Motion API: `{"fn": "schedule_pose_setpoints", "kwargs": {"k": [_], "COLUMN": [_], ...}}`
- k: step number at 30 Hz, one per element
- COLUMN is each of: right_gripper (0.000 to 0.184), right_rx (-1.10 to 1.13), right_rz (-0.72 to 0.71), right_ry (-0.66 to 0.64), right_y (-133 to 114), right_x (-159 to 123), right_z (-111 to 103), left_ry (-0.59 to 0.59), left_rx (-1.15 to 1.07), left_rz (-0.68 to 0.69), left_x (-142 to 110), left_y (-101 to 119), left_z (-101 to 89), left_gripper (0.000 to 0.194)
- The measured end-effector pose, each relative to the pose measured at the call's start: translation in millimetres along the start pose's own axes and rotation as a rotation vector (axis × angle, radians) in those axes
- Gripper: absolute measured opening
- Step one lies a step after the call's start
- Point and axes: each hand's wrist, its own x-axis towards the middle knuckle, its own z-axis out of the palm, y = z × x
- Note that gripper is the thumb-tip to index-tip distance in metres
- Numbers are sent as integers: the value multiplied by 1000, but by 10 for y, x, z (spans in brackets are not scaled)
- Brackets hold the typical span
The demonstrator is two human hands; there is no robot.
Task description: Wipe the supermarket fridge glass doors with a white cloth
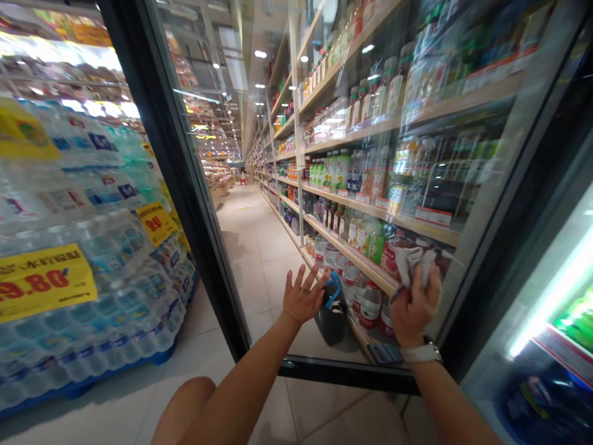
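Note:
A glass door (278, 262) in a black frame (192, 204) stands before me. My right hand (417, 312), wearing a watch (424, 353) with a pale band, grips a crumpled grey cloth (408, 262) at the lower right of the glass, and the cloth appears pressed against it. Fingers spread, my left hand (303, 296) is at the lower middle of the pane; whether its palm touches the glass I cannot tell. It holds nothing. Beyond the glass, near that hand, a dark bucket (330, 321) with a blue item (333, 289) on its rim sits on the floor.
Shelves (338, 238) of bottled drinks run along the right beyond the glass. On the left, wrapped packs of water bottles (125, 303) are stacked under yellow price signs (46, 281). A phone-like dark slab (384, 353) shows near the door's bottom edge. A lit cooler (551, 290) is at right.

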Motion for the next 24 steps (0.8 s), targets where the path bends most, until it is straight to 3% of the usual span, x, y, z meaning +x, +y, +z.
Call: {"fn": "schedule_pose_setpoints", "kwargs": {"k": [4, 8, 11, 13, 18, 24], "right_gripper": [57, 43, 34, 32, 38, 47], "right_rx": [166, 360, 427, 412, 244, 36], "right_rz": [-286, -631, -739, -780, -743, -286], "right_ry": [-280, -567, -620, -613, -554, -215], "right_y": [-255, -330, -331, -327, -240, 74], "right_x": [-526, -1072, -1260, -1228, -764, -116], "right_z": [59, 43, 30, 32, 25, -32], "left_ry": [17, 38, 18, 17, 24, 15], "left_rx": [9, 10, 20, 20, 7, 0], "left_rz": [4, 6, 7, 9, 9, 5], "left_x": [14, 16, 17, 19, 21, 20], "left_y": [4, 13, 16, 15, -3, -17], "left_z": [-16, -30, -49, -58, -38, -5], "left_gripper": [59, 58, 59, 60, 60, 62]}}
